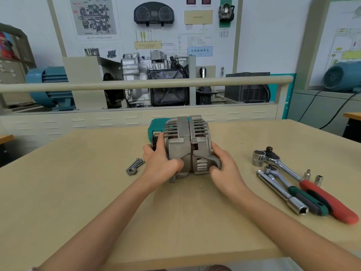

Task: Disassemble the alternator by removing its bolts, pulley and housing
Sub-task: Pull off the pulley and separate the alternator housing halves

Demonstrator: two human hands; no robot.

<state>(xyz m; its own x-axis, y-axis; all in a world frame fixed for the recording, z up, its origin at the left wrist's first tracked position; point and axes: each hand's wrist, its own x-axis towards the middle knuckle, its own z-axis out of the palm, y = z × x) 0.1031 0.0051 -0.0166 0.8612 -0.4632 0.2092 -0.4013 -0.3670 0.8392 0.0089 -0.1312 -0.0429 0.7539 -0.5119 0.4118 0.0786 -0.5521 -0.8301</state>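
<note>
2 hands grip alternator on table — left hand, right hand clasp opposite housing halves.

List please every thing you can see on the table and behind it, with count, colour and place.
alternator: one, grey, table centre, held on both sides.
pulley: one, black, alternator's left end.
bolts: a few, silver, left of alternator.
nut: one, silver, by the bolts.
case: one, teal, behind alternator.
ratchets: two, red handle and green handle, table right.
extension bar: one, silver, beside ratchets.
sockets: three loose, silver, near ratchets.
table: one, beige.
engine display: one, grey and black, behind rail.
motors: two, blue, far left and right.
left hand: grips alternator.
right hand: grips alternator.
</note>
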